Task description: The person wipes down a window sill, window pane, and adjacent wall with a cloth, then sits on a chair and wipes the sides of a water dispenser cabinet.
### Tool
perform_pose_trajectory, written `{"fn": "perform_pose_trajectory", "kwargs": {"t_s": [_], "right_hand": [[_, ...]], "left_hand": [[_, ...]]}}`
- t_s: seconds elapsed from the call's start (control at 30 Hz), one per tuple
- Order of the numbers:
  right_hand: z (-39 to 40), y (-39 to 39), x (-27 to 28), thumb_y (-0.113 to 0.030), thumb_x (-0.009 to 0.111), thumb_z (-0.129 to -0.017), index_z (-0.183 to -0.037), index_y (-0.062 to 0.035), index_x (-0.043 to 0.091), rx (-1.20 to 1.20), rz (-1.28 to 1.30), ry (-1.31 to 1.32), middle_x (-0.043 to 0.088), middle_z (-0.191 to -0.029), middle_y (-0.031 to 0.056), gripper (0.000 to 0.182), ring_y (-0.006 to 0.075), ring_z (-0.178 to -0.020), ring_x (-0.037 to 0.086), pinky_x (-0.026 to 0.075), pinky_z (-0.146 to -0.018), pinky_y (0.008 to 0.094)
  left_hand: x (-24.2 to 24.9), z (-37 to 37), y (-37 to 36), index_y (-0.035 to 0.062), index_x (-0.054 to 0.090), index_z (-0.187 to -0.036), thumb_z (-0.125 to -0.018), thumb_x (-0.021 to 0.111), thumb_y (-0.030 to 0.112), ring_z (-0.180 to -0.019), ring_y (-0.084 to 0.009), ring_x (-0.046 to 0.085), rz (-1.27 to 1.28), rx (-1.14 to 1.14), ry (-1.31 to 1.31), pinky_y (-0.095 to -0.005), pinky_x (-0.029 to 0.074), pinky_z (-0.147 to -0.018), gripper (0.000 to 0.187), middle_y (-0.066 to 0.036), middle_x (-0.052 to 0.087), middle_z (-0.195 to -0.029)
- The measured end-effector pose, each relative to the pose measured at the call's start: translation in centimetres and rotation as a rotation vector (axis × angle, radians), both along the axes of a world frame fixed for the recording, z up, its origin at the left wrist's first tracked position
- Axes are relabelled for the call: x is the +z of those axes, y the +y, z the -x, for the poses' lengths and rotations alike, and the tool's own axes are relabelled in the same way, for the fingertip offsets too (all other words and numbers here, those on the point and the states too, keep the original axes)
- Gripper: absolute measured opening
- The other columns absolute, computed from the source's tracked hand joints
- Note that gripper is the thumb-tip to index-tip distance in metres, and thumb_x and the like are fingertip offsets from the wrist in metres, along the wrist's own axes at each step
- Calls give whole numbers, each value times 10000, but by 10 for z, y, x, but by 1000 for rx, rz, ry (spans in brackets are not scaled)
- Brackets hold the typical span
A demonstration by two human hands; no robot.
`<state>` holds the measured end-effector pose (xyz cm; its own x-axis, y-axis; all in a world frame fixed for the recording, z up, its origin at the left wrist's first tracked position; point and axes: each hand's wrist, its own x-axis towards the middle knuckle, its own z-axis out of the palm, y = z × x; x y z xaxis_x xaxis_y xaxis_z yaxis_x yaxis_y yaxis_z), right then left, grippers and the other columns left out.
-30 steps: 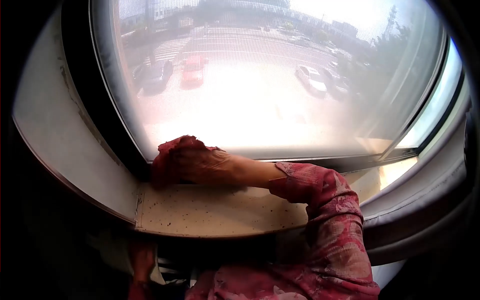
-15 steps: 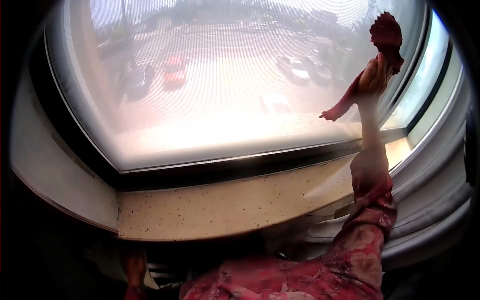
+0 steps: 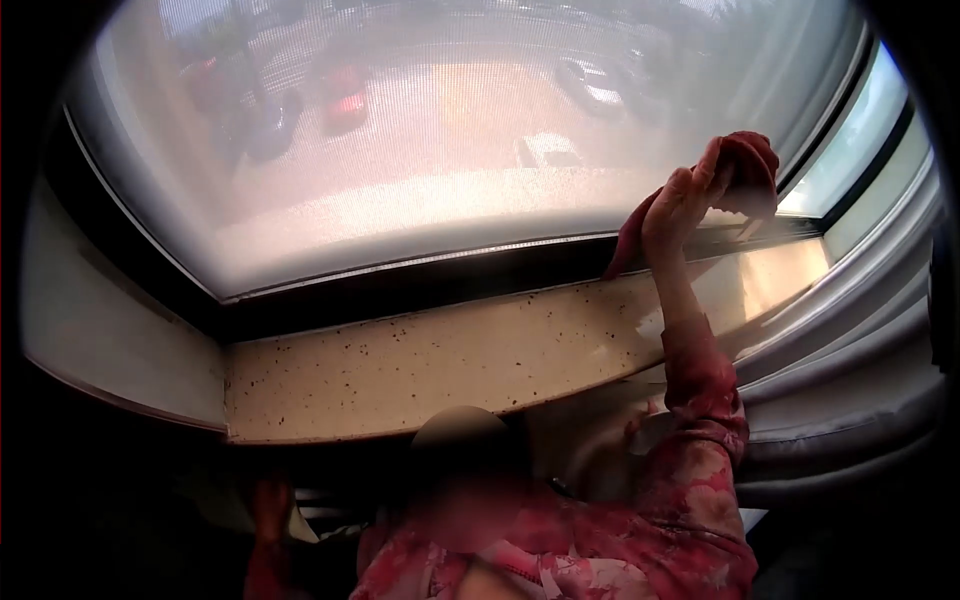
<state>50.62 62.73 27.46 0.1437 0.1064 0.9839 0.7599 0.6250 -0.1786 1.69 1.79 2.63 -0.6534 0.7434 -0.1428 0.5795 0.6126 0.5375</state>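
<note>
A dark red cloth (image 3: 748,172) is held by my right hand (image 3: 680,205) in front of the lower right part of the window screen (image 3: 400,150). The cloth bunches beyond my fingers, and one end hangs down on the left of my wrist to the black window frame (image 3: 520,268). Low on the left, my left hand (image 3: 270,505) hangs in dark shadow below the sill; its fingers are too dim to make out, and a pale object (image 3: 300,525) lies beside it.
The beige windowsill (image 3: 420,375) is dotted with small dark specks. A light grey curtain (image 3: 850,370) hangs in folds at the right. The left side wall (image 3: 120,320) meets the sill's end. Parked cars show outside through the screen.
My right hand has moved down and left with the cloth, which is now more bunched up. The view has shifted slightly, and my left hand stays low in the shadow.
</note>
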Motion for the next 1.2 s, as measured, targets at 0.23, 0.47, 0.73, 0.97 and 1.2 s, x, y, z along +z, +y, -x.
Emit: {"fn": "perform_pose_trajectory", "kwargs": {"t_s": [0.23, 0.47, 0.73, 0.97, 1.2], "right_hand": [[146, -88, 13, -269, 610, -882, -1286, -143, 643, 526, -32, -684, 574, -1329, 133, 425, 308, -1191, 539, 435, -1002, 439], [285, -153, 0, -168, 578, -891, -833, -119, 673, 779, -196, -910, 632, -819, 42, 122, 194, -723, 602, 472, -593, 350], [311, -166, -15, -135, 549, -901, -851, -79, 717, 1259, 173, -940, 717, -884, 102, 184, 223, -814, 673, 539, -761, 344], [122, -107, 25, -229, 602, -924, -907, -70, 675, 899, 496, -532, 676, -802, 134, 176, 285, -752, 682, 545, -712, 372], [-115, -4, -41, 46, 550, -826, -1123, 17, 616, -54, 276, -537, 564, -1161, 268, 305, 482, -1016, 561, 457, -890, 552]], "left_hand": [[-15, 17, -10, 48, 690, -1243, -878, 645, 221, -1157, -453, 602, 182, -59, 362, -515, 448, -1048, 406, -254, 660, -1239], [1, 13, 4, 34, 680, -1208, -867, 636, 189, -1198, -457, 559, -39, -233, 627, -541, 369, -1126, 378, -240, 636, -1261], [0, 14, 2, 16, 689, -1128, -871, 628, 159, -1114, -455, 569, -92, -275, 646, -536, 396, -1077, 300, -248, 645, -1171], [8, 6, 9, 9, 711, -1097, -913, 639, 167, -1093, -431, 593, -90, -172, 553, -482, 451, -1007, 253, -217, 680, -1136], [13, 4, 14, 41, 723, -1127, -924, 651, 181, -1127, -412, 591, -59, -174, 515, -486, 438, -1016, 256, -192, 694, -1156]]}}
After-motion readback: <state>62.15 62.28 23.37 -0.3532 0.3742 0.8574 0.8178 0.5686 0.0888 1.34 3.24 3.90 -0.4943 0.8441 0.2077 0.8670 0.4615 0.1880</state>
